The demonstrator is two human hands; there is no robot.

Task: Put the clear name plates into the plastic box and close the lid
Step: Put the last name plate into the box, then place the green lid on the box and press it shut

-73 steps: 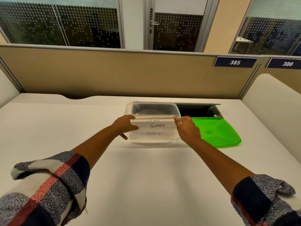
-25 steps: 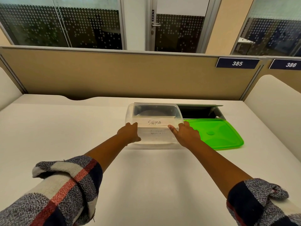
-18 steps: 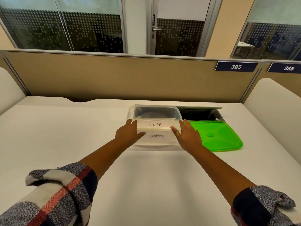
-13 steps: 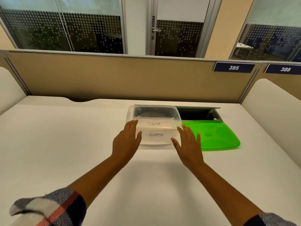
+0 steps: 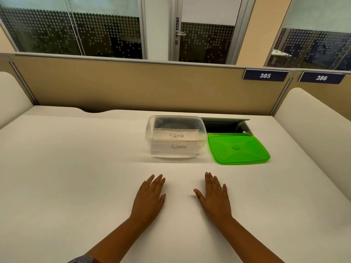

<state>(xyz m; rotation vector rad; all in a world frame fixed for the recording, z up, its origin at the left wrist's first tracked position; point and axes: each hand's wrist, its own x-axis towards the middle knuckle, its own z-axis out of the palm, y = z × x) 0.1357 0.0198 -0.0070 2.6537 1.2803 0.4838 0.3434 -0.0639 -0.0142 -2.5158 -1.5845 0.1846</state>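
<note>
Soft, even overhead light fills the room and leaves the white desk (image 5: 76,177) bright, almost washed out. Only faint shadows lie under the clear plastic box (image 5: 175,137) and the green lid (image 5: 238,149). The dotted glass (image 5: 106,37) behind looks dark with dim reflections. Straight edges bow near the frame's sides; focus is slightly soft throughout.

White desk (image 5: 76,177) — beige partition (image 5: 133,86), signs 385 (image 5: 265,75), 386 (image 5: 321,78).

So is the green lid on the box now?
No, the green lid lies flat on the desk just right of the open clear box, and neither hand is touching it.
</note>
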